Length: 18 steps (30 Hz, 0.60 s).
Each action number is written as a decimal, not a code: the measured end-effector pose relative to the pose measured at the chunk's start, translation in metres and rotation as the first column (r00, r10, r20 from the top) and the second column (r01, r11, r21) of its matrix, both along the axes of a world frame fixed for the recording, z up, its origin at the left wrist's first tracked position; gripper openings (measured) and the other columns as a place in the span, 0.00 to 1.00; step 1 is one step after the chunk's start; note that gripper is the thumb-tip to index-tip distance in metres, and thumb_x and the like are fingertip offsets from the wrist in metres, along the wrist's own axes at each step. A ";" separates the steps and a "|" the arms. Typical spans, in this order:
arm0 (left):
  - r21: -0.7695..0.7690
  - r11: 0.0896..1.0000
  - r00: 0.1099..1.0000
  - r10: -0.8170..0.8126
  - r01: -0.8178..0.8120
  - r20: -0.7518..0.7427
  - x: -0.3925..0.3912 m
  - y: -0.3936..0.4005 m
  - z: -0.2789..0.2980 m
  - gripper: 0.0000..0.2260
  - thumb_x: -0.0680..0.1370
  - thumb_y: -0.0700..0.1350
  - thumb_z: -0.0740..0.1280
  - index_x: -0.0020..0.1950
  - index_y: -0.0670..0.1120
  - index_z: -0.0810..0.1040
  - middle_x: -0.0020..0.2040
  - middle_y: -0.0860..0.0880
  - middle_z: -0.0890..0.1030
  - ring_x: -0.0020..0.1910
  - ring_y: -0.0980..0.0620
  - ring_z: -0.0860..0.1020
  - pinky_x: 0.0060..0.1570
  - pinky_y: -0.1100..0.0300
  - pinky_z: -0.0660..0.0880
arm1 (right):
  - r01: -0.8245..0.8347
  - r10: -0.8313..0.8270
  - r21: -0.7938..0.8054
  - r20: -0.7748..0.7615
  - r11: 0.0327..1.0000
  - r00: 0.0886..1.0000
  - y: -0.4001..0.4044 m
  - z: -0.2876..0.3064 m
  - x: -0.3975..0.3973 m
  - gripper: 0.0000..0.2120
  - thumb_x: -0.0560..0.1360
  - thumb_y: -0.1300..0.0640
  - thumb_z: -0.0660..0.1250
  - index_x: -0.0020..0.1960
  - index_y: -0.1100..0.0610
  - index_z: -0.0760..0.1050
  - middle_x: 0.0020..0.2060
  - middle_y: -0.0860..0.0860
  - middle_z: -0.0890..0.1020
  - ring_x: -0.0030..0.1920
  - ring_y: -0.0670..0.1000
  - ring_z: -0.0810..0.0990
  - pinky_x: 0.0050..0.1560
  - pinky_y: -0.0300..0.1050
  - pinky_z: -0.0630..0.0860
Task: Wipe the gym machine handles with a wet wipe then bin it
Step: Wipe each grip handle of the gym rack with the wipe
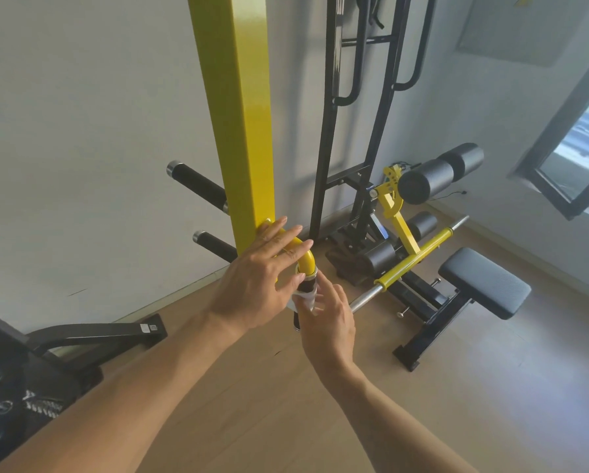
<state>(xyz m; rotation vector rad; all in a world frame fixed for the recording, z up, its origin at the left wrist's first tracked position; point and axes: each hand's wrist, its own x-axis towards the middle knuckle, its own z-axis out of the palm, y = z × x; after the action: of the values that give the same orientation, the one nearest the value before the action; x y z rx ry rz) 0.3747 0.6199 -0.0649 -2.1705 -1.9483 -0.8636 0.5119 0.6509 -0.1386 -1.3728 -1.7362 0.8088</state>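
Note:
A curved yellow handle [306,257] juts from the yellow upright post [242,131] and ends in a black grip [307,285] pointing down. A white wet wipe [305,299] is wrapped around the black grip. My right hand [327,319] holds the wipe against the grip, fingers curled round it. My left hand [262,268] lies over the yellow bend of the handle with fingers straight and spread, thumb beside the chrome collar. The lower end of the grip shows just under the wipe.
Two black pegs [197,180] stick out left of the post. A black frame [347,131] and a bench [484,281] with yellow bar [412,259] and foam rollers stand to the right. Dark equipment [30,370] fills the lower left. An open window [576,158] is at right.

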 end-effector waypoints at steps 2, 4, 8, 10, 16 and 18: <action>0.000 1.000 1.000 0.005 -0.005 0.007 0.001 0.001 0.000 0.25 0.78 0.56 0.64 0.75 0.51 0.71 0.77 0.50 0.69 0.79 0.49 0.60 0.69 0.40 0.71 | 0.001 0.000 -0.019 0.042 1.000 0.999 0.002 0.000 0.000 0.22 0.75 0.43 0.68 0.67 0.31 0.69 0.46 0.41 0.74 0.44 0.44 0.76 0.39 0.41 0.69; -0.010 1.000 1.000 0.007 -0.007 0.018 0.000 0.002 0.000 0.25 0.78 0.57 0.63 0.75 0.51 0.70 0.77 0.51 0.68 0.79 0.50 0.60 0.68 0.40 0.71 | -0.007 0.010 -0.043 0.072 0.999 0.997 0.006 -0.004 -0.001 0.16 0.75 0.40 0.67 0.62 0.35 0.74 0.46 0.42 0.74 0.44 0.45 0.75 0.37 0.40 0.66; -0.006 1.000 1.000 -0.006 0.006 0.025 -0.002 0.004 0.000 0.23 0.80 0.53 0.63 0.75 0.51 0.70 0.77 0.51 0.68 0.79 0.51 0.59 0.70 0.42 0.70 | -0.045 0.043 -0.019 -0.081 0.999 0.996 0.007 -0.008 -0.005 0.14 0.76 0.46 0.68 0.62 0.41 0.78 0.50 0.42 0.82 0.49 0.46 0.79 0.45 0.42 0.73; 0.013 1.000 1.000 -0.013 0.012 0.017 -0.002 0.005 0.000 0.22 0.80 0.50 0.63 0.75 0.51 0.71 0.76 0.51 0.69 0.79 0.51 0.60 0.71 0.44 0.68 | -0.052 0.052 0.008 -0.176 0.999 0.983 0.008 -0.002 -0.007 0.17 0.77 0.46 0.68 0.65 0.39 0.76 0.50 0.43 0.85 0.49 0.44 0.81 0.48 0.42 0.77; 0.039 0.999 1.000 -0.014 0.014 -0.009 -0.003 0.008 0.000 0.22 0.80 0.44 0.67 0.75 0.50 0.71 0.76 0.51 0.69 0.79 0.50 0.60 0.73 0.51 0.61 | -0.097 0.084 -0.145 -0.088 0.985 0.993 0.016 -0.025 0.000 0.05 0.74 0.52 0.71 0.49 0.47 0.79 0.37 0.46 0.83 0.39 0.51 0.78 0.35 0.42 0.72; 0.039 0.999 1.000 -0.014 0.015 -0.013 -0.003 0.010 0.001 0.22 0.80 0.43 0.67 0.75 0.50 0.71 0.76 0.51 0.70 0.79 0.50 0.60 0.73 0.52 0.59 | -0.083 0.068 -0.154 -0.102 0.985 0.992 0.015 -0.022 0.000 0.04 0.75 0.51 0.70 0.45 0.45 0.76 0.36 0.46 0.82 0.39 0.53 0.78 0.34 0.41 0.70</action>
<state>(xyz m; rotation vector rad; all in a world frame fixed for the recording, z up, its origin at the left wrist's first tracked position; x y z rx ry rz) 0.3718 0.6300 -0.0643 -2.1656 -1.8964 -0.8808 0.5123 0.6660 -0.1610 -1.3531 -1.6873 1.0577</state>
